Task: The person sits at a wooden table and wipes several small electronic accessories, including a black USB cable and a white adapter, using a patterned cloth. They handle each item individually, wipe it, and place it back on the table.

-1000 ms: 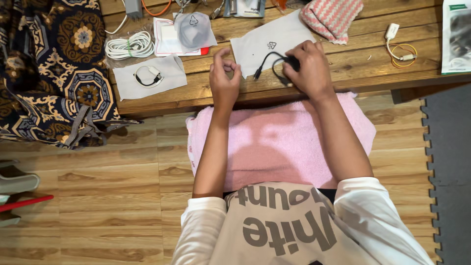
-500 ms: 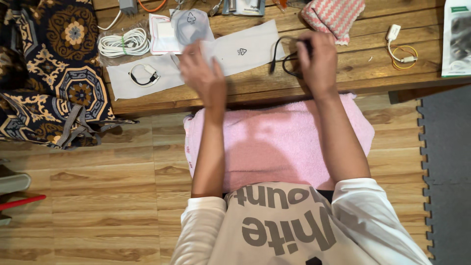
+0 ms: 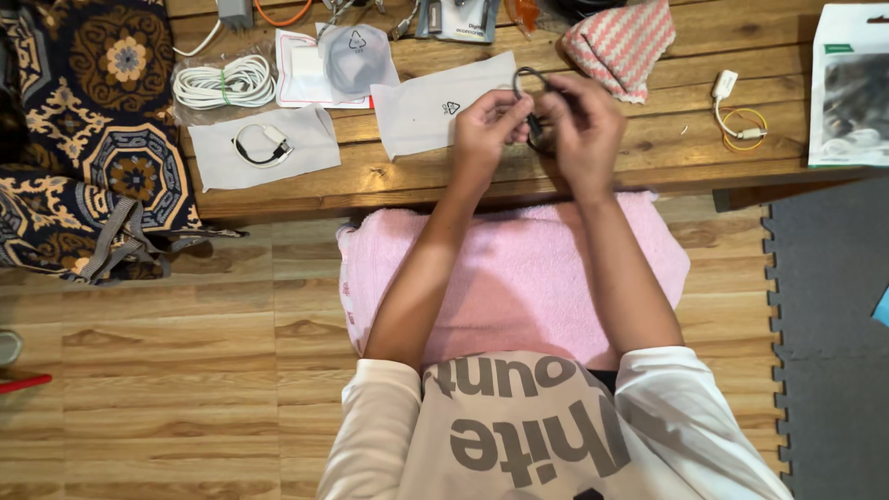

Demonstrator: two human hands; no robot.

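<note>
Both hands meet over the wooden table (image 3: 389, 181) on a short black cable (image 3: 524, 80). My right hand (image 3: 579, 125) grips the cable's body and covers most of it. My left hand (image 3: 484, 130) pinches its free end between thumb and fingers. A loop of the cable sticks up above the hands. Just left of them lies a flat white plastic pouch (image 3: 426, 106).
On the table's left part are a second white pouch holding a small cable (image 3: 264, 148), a coiled white cable (image 3: 225, 85) and a bagged grey item (image 3: 356, 56). A pink knitted cloth (image 3: 620, 42), a white adapter (image 3: 732, 97) and a box (image 3: 847, 88) lie to the right. A pink towel (image 3: 519, 273) covers my lap.
My left hand reached left toward the pouches, then came back to the right and took hold of the cable's end. The flat white pouch has shifted left. The right hand kept the cable throughout.
</note>
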